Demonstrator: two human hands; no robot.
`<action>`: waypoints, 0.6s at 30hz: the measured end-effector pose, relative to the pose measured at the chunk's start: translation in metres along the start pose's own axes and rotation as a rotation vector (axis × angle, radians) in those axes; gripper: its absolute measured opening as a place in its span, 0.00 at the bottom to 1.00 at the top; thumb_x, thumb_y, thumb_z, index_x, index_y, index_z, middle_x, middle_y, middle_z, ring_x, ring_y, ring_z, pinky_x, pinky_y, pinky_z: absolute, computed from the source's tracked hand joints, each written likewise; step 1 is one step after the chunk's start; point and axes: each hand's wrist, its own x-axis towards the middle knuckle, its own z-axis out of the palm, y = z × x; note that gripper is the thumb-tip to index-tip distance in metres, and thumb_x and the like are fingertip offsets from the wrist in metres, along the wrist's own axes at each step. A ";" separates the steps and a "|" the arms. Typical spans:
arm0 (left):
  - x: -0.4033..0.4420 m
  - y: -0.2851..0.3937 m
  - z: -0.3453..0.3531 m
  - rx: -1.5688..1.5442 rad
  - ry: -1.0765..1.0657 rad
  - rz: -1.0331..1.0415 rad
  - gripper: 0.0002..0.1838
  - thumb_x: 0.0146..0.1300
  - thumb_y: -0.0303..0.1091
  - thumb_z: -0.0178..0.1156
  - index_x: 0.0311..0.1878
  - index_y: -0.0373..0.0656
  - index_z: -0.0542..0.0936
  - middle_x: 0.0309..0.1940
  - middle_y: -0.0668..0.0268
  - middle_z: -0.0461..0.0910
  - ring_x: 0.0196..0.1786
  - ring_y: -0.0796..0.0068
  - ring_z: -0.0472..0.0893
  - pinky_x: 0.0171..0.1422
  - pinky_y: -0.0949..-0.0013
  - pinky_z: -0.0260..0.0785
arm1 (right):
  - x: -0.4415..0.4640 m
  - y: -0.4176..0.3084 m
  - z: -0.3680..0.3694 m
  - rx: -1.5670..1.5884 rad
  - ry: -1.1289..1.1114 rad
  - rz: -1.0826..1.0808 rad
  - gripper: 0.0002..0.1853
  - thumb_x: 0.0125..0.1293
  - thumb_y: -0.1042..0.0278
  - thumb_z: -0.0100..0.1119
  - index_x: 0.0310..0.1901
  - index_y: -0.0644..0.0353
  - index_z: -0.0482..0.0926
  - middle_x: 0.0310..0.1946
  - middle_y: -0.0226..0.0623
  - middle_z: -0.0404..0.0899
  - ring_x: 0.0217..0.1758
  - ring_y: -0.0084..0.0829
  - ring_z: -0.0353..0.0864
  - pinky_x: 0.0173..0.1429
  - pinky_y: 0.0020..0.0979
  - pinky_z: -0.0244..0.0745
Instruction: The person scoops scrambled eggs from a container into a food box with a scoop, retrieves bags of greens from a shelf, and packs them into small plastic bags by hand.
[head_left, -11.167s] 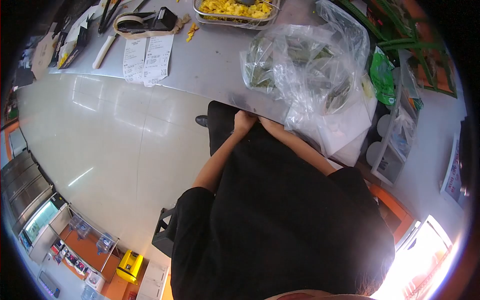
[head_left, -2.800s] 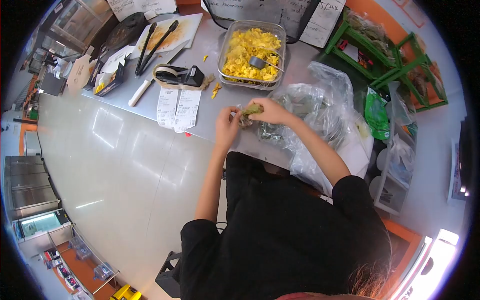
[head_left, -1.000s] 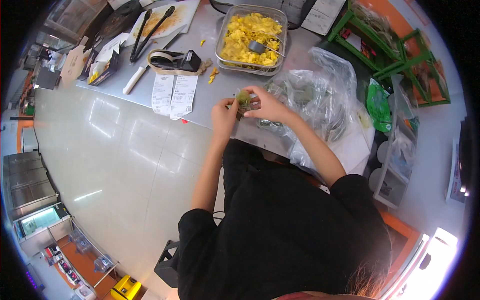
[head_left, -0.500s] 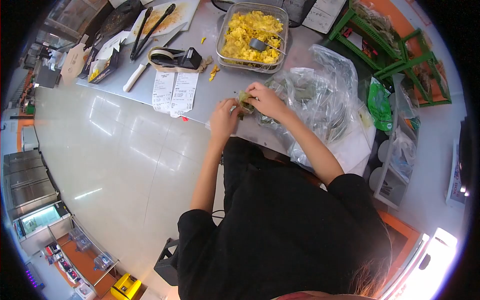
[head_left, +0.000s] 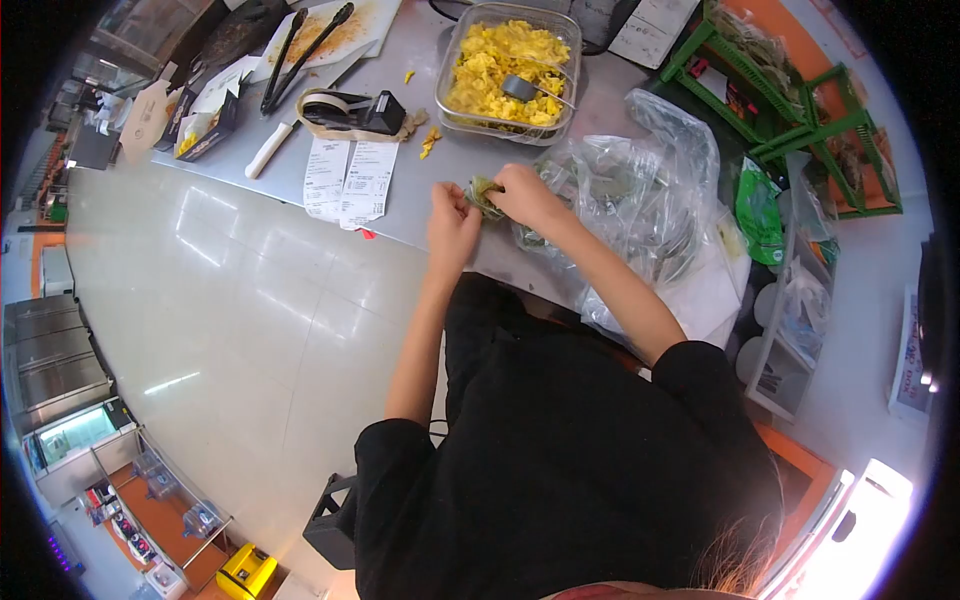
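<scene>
At the counter's front edge, my left hand (head_left: 453, 222) is closed, with its fingertips at the near side of a small clear plastic bag (head_left: 484, 196) with green leafy bits in it. My right hand (head_left: 527, 198) is curled over the other side of the bag, its fingers pressed at the bag's mouth; the exact grip is partly hidden. Just right of my right hand lies a large crumpled clear plastic bag (head_left: 650, 190) with green leaves inside. Beyond my hands stands a glass container (head_left: 448, 117) of yellow scrambled-egg-like food with a grey-headed scoop (head_left: 518, 88).
Two printed receipts (head_left: 366, 185) hang at the counter edge beside a tape dispenser (head_left: 375, 113). Behind them lie a white-handled knife (head_left: 268, 152), black tongs (head_left: 310, 55) and a stained cutting board (head_left: 372, 22). Green crates (head_left: 770, 110) and a green packet (head_left: 758, 210) are at right.
My right hand has curled tighter and its fingers now point down at the bag's mouth. The green bits that showed at its fingertips are lower. My left hand has shifted slightly upward.
</scene>
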 end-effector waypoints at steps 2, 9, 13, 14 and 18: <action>0.003 0.008 0.000 -0.044 0.005 0.003 0.14 0.50 0.22 0.53 0.39 0.38 0.61 0.20 0.63 0.68 0.22 0.72 0.70 0.28 0.70 0.63 | 0.005 -0.003 0.003 -0.106 0.173 -0.087 0.11 0.50 0.67 0.59 0.26 0.70 0.76 0.25 0.53 0.73 0.32 0.50 0.73 0.40 0.42 0.67; 0.018 0.007 0.005 -0.214 -0.015 -0.051 0.18 0.50 0.22 0.53 0.43 0.39 0.58 0.17 0.65 0.69 0.20 0.77 0.69 0.25 0.73 0.61 | 0.018 -0.023 -0.025 -0.019 0.125 -0.050 0.10 0.47 0.66 0.59 0.27 0.66 0.79 0.32 0.53 0.73 0.37 0.49 0.74 0.40 0.42 0.68; 0.018 0.011 0.003 -0.235 0.019 -0.094 0.20 0.49 0.22 0.53 0.46 0.38 0.59 0.15 0.66 0.70 0.18 0.78 0.69 0.24 0.74 0.61 | 0.017 -0.030 -0.044 0.110 0.055 0.141 0.12 0.47 0.64 0.62 0.29 0.64 0.79 0.36 0.47 0.73 0.38 0.45 0.73 0.41 0.39 0.68; 0.019 0.013 0.004 -0.249 0.018 -0.100 0.21 0.49 0.22 0.53 0.47 0.37 0.59 0.16 0.66 0.70 0.18 0.77 0.69 0.24 0.73 0.61 | 0.018 -0.023 -0.038 0.107 0.155 0.083 0.12 0.47 0.63 0.62 0.30 0.64 0.79 0.35 0.45 0.73 0.38 0.44 0.73 0.41 0.38 0.68; 0.022 0.020 0.009 -0.292 0.018 -0.168 0.22 0.49 0.23 0.54 0.49 0.35 0.61 0.17 0.65 0.72 0.20 0.76 0.72 0.26 0.73 0.63 | 0.014 -0.014 -0.020 0.228 0.397 -0.114 0.13 0.48 0.64 0.63 0.31 0.64 0.78 0.33 0.41 0.74 0.37 0.40 0.74 0.42 0.35 0.69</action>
